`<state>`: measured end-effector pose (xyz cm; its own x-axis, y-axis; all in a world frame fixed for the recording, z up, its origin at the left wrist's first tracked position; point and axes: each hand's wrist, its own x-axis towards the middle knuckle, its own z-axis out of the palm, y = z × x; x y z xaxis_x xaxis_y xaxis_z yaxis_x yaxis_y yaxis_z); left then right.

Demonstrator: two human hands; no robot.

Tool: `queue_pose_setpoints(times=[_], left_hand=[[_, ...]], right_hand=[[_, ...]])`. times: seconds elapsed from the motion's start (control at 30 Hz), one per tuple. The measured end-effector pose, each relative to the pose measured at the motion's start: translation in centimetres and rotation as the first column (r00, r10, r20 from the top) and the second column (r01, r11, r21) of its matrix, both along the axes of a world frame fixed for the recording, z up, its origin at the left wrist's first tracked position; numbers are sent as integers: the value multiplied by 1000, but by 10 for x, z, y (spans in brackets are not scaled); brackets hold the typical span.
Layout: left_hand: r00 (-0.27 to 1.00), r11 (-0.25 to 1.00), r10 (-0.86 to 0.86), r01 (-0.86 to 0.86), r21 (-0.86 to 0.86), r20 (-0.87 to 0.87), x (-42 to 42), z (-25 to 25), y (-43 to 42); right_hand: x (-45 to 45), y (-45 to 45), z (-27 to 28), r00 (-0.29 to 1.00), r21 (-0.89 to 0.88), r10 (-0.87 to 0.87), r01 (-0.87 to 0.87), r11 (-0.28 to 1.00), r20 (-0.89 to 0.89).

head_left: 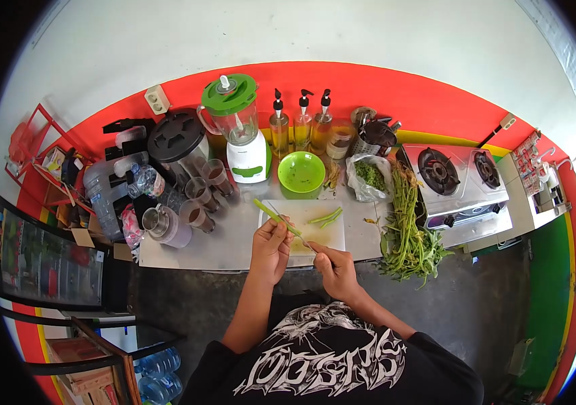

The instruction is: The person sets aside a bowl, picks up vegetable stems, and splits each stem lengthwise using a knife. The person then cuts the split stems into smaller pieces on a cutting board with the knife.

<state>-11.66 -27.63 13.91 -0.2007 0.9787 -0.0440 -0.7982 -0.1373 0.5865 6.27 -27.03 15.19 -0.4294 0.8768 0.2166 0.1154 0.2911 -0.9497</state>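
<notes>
My left hand (272, 244) is closed around a green vegetable stalk (266, 209), which slants up to the left over the board. My right hand (336, 268) grips a small knife (299, 235), its blade lying against the stalk near my left fingers. Under both hands is a white cutting board (334, 244). A few cut green stalk pieces (327, 217) lie on it to the right. Just behind the board stands a green bowl (301, 174).
A blender (244, 158) and pump bottles (301, 128) stand at the back. Plastic cups (200, 194) and a steel-topped jar (160, 223) are left. A bag of chopped greens (369, 177), a bundle of leafy stalks (406, 229) and a gas stove (460, 182) are right.
</notes>
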Motion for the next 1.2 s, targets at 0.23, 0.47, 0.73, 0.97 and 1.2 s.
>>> queue_pose_setpoints(times=[0.23,0.47,0.73,0.97,1.2], left_hand=[[1000,1000,-9,9,9,5,-1,-6,-3],[999,999,-33,33,-26,-15,-4,-10,-8],[999,998,-44,43,-43,-14,-5,-3,-9],[996,997,-53,49,-60,-77,4,-2,-11],[985,991,-137,135,-22,-106,-1,1,-10]], right_hand=[[1,-3,-6,999,-39,25,-27,999,-36],[-1,-8,-6,999,-17,28,-29,999,-28],[-2,-9,-5,999,-13,19,-20,1000,-32],[-7,-11,-5,997,-27,-20,18,999,-79],[-6,-9,-9,997,-23,-22,21,1000,-67]])
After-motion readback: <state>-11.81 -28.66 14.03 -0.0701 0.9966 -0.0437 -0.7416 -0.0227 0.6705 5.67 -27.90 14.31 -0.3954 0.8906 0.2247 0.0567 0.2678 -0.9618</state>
